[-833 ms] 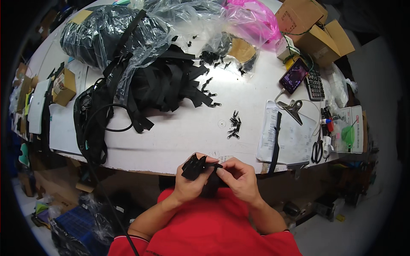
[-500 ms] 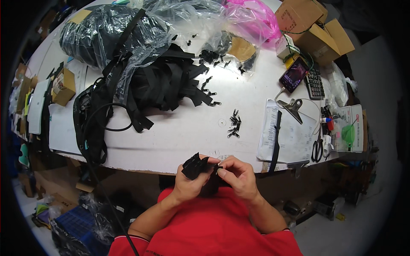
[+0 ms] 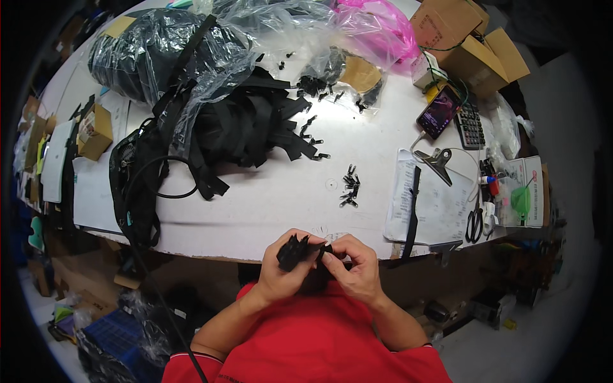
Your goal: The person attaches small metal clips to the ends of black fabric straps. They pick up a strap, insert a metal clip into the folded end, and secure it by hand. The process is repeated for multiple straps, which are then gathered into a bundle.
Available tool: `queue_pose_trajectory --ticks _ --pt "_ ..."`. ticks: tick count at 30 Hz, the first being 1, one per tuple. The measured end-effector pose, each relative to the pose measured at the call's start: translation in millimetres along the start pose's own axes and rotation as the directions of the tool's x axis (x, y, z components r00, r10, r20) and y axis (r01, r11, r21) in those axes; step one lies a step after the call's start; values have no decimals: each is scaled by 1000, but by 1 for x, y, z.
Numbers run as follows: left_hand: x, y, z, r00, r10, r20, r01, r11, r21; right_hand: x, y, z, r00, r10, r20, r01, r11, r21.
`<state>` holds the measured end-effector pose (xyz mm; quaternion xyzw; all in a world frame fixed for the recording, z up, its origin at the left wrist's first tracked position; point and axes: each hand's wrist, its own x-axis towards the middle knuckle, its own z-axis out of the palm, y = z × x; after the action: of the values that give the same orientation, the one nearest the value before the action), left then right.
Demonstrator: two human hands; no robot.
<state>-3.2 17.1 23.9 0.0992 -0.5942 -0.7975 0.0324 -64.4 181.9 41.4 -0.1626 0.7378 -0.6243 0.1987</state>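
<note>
My left hand (image 3: 281, 271) is closed around a bundle of black zipper tapes (image 3: 294, 252), whose cut ends fan up above the fist. Beside it, the fingers of my right hand (image 3: 359, 268) pinch the end of one black zipper tape (image 3: 324, 249) that stands apart from the bundle. Whether a slider sits between those fingertips is hidden. Both hands are just off the table's near edge, in front of my red shirt. Beyond them a small cluster of black zipper sliders (image 3: 350, 187) with metallic pull ends lies on the white table (image 3: 268, 210).
A large heap of black zipper tapes (image 3: 236, 127) covers the left middle, near a plastic-wrapped black roll (image 3: 153, 54). More sliders (image 3: 313, 85) lie farther back. On the right are a clipboard with papers (image 3: 434, 207), a phone (image 3: 439, 112), a calculator (image 3: 470, 126) and scissors (image 3: 474, 225).
The bundle in my left hand has turned slightly and its ends are more bunched. My right hand has shifted a little left, fingers more curled at the single tape's end.
</note>
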Motion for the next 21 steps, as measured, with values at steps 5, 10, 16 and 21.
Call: queue_pose_trajectory --ticks 5,10,16,21 --pt "1 0 -1 996 91 25 -93 988 120 -1 8 3 999 -14 -46 14 1000 4" --pt "1 -1 -3 993 115 36 -119 983 136 -1 8 2 1000 -9 -13 9 1000 9" --pt "3 -2 -6 979 195 57 -202 960 195 2 5 2 999 -32 -24 32 999 -23" --pt "2 1 -5 952 293 94 -307 878 367 -6 6 2 984 176 26 -178 979 100"
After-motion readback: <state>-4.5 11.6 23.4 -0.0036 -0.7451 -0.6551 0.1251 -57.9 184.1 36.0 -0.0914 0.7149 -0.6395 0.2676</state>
